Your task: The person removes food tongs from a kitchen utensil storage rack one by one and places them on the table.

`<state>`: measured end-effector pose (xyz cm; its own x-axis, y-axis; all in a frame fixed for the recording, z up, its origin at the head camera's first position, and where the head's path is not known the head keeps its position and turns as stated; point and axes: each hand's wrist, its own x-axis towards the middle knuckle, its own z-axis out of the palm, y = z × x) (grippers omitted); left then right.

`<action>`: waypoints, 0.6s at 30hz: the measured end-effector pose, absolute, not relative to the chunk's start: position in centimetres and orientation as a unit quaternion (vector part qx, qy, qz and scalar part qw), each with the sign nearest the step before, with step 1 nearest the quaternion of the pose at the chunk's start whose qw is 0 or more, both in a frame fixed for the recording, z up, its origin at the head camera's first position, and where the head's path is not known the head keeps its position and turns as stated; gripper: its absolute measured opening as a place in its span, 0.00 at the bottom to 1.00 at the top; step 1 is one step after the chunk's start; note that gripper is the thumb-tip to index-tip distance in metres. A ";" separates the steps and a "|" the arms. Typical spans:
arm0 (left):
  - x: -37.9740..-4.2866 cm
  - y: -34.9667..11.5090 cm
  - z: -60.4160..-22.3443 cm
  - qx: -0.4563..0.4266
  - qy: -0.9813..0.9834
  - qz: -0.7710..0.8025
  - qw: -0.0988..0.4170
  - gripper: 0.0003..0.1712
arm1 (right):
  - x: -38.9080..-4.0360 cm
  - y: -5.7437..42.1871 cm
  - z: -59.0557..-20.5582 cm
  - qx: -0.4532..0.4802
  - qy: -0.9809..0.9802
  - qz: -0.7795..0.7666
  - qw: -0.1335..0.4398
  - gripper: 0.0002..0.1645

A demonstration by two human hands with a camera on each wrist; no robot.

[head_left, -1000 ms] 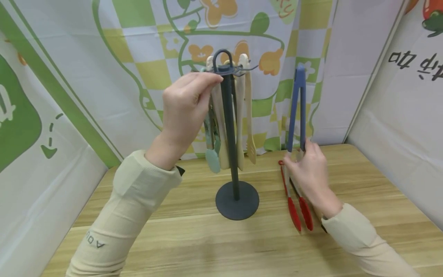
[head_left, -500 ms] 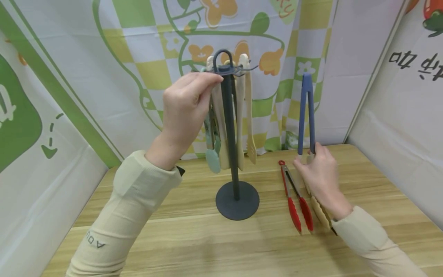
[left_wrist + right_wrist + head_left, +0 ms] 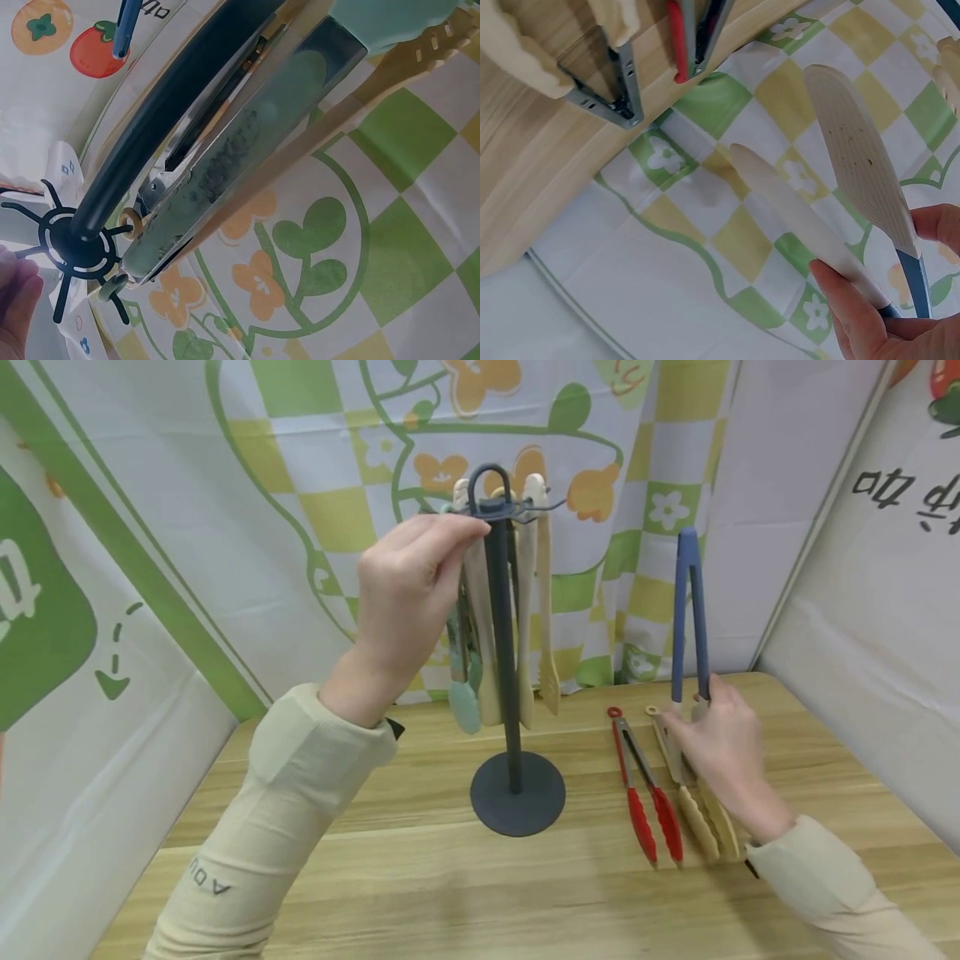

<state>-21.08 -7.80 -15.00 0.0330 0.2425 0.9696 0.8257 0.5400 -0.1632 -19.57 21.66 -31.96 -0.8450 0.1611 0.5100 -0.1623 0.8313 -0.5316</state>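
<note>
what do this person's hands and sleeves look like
The left hand and right hand wear no gloves. The left sleeve and right sleeve are pale beige, bulging near the wrists. Dark lettering marks the left one. A small black piece pokes out at the left wrist.

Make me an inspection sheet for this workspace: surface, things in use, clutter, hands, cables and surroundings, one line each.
Surface: wood-grain table.
Job's things: blue-handled tongs, handle end up; dark stand, upright, with mint tongs and beige utensils hanging from it; red tongs and cream tongs lying side by side on the table.
Clutter: nothing seen.
Hands: left hand pinches the stand near its top; right hand holds the blue-handled tongs.
Cables: nothing seen.
Surroundings: checked, flower-printed cloth behind the table; pale printed panels on both sides.
</note>
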 end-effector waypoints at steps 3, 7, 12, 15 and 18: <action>-21.1 -7.8 -15.0 -0.411 -0.648 -0.247 0.591 0.09 | -19.6 22.0 -32.1 -0.006 -0.918 0.280 0.280 0.35; -21.1 -7.8 -14.9 -0.411 -0.647 -0.248 0.592 0.08 | -19.5 22.6 -32.2 -0.006 -0.924 0.271 0.271 0.40; -21.0 -7.8 -14.9 -0.412 -0.649 -0.247 0.590 0.08 | -19.5 23.5 -32.6 0.004 -0.925 0.262 0.276 0.39; -21.0 -7.8 -15.0 -0.413 -0.649 -0.246 0.589 0.08 | -19.5 24.0 -32.9 0.006 -0.924 0.253 0.286 0.34; -21.0 -7.8 -15.0 -0.415 -0.648 -0.246 0.590 0.08 | -19.5 24.6 -33.3 0.007 -0.923 0.245 0.298 0.29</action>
